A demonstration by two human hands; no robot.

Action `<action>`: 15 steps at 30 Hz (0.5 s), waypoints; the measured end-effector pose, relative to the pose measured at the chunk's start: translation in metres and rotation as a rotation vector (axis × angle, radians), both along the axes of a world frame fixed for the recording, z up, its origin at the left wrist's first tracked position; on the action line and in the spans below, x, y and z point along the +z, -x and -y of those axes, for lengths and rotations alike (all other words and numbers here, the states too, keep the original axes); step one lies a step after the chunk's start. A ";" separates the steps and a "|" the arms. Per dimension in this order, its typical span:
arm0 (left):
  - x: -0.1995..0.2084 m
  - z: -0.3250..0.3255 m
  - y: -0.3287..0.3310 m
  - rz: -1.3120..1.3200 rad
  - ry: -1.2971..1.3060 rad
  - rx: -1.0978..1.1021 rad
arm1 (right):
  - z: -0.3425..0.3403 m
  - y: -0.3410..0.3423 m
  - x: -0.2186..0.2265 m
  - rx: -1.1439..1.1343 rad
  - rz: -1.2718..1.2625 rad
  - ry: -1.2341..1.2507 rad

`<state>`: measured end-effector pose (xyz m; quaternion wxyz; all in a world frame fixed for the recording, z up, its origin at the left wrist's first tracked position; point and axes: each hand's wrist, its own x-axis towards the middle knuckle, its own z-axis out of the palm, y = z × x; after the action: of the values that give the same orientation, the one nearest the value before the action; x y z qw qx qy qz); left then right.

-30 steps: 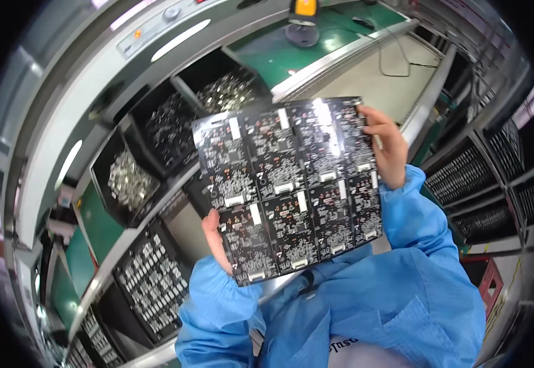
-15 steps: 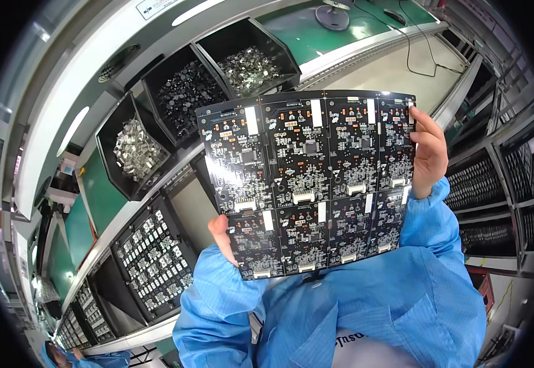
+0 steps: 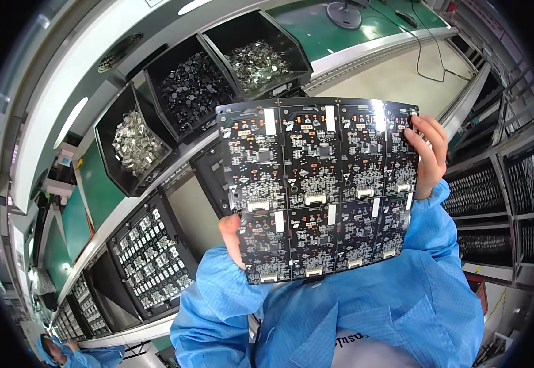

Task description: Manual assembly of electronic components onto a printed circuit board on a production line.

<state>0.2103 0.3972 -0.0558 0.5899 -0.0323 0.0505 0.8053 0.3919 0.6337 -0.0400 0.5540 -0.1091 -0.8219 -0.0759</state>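
Observation:
A large black circuit board panel (image 3: 316, 184), divided into several repeated boards with white connectors, is held up in front of my body. My left hand (image 3: 231, 236) grips its lower left edge, thumb on the face and the other fingers hidden behind. On the far side, my right hand (image 3: 429, 150) holds the right edge near the upper corner, fingertips over the front. The panel tilts toward me, and a bright glare strip crosses its upper right part. Behind its left edge, a black tray or frame (image 3: 209, 175) shows in part.
Beyond the panel stand black bins of shiny metal parts (image 3: 137, 144), dark round pieces (image 3: 194, 89) and more metal parts (image 3: 258, 64). Lower left, a populated board in a black carrier (image 3: 153, 257) rests on the line. Racks of boards (image 3: 478, 196) stand right. A co-worker (image 3: 64, 352) is lower left.
The panel and both hands have shifted slightly right relative to my view, and the panel's tilt has altered: the glare moved from its left side to the upper right. Both grips remain.

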 end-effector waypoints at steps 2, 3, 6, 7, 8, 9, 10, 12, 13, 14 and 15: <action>-0.007 0.001 0.004 -0.020 0.008 -0.050 | 0.004 0.000 -0.001 -0.087 0.025 -0.026; -0.007 -0.002 0.004 -0.027 -0.023 -0.086 | 0.004 0.000 -0.003 -0.117 0.045 -0.005; -0.003 -0.003 0.003 -0.090 0.041 -0.171 | 0.000 0.002 -0.005 -0.114 0.044 0.066; -0.002 -0.003 0.003 -0.103 0.058 -0.181 | 0.002 0.004 -0.002 -0.118 0.039 0.078; -0.002 -0.005 0.004 -0.114 0.078 -0.193 | 0.000 0.006 -0.002 -0.108 0.045 0.075; -0.003 -0.007 0.007 -0.155 0.087 -0.224 | -0.003 0.006 -0.004 -0.106 0.046 0.076; 0.002 -0.010 0.007 -0.179 0.145 -0.213 | -0.006 0.006 -0.007 -0.102 0.069 0.100; 0.004 -0.013 0.010 -0.217 0.116 -0.213 | -0.013 0.001 -0.008 -0.069 0.140 0.161; 0.006 -0.009 0.011 -0.147 -0.046 -0.294 | -0.024 -0.002 -0.011 -0.012 0.182 0.157; 0.011 -0.009 0.008 -0.378 0.057 -0.231 | -0.042 -0.013 -0.017 0.063 0.188 0.173; 0.013 -0.012 0.007 -0.605 0.152 -0.166 | -0.051 -0.017 -0.022 0.211 0.152 0.224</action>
<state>0.2035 0.4090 -0.0433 0.6076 0.1688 0.2862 0.7214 0.4093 0.6846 -0.0624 0.4795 -0.0773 -0.8716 0.0665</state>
